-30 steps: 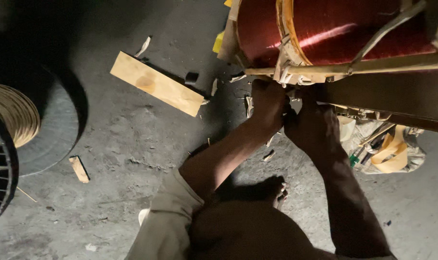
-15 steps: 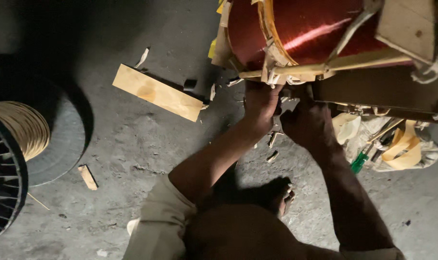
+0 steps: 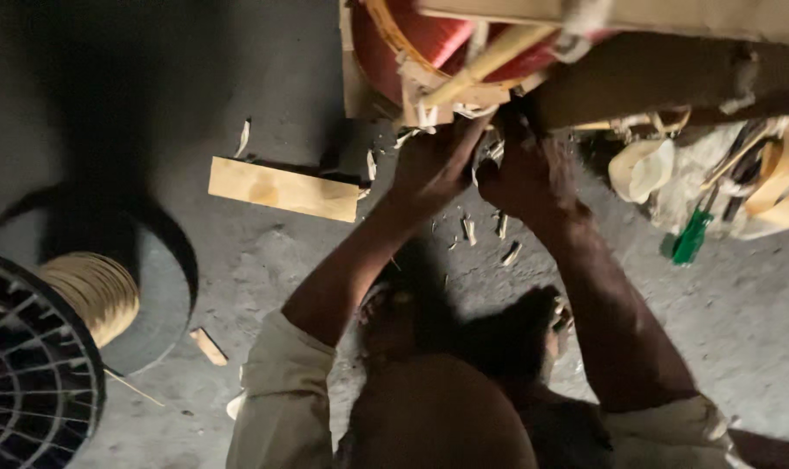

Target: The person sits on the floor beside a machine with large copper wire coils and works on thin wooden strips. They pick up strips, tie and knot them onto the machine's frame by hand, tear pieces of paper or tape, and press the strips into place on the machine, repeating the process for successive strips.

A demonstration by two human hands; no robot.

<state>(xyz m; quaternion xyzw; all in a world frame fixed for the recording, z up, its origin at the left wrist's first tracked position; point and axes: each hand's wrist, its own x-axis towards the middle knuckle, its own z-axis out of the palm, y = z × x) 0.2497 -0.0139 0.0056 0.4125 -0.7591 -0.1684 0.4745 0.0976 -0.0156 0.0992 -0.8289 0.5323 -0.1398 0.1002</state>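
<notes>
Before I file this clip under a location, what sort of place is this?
Probably a motor or coil winding workshop: a big red-wound coil the hands work at, a spool of pale wire on a bare concrete floor, scattered wood scraps.

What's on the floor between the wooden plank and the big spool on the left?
Only bare grey concrete floor shows between the wooden plank and the spool, in the head view.

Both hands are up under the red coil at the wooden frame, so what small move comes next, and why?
Probably keep the left hand bracing the frame's underside while the right hand works its fingers in at the joint: both hands sit at the wooden strips under the red coil, and what they grip is hidden.
</notes>
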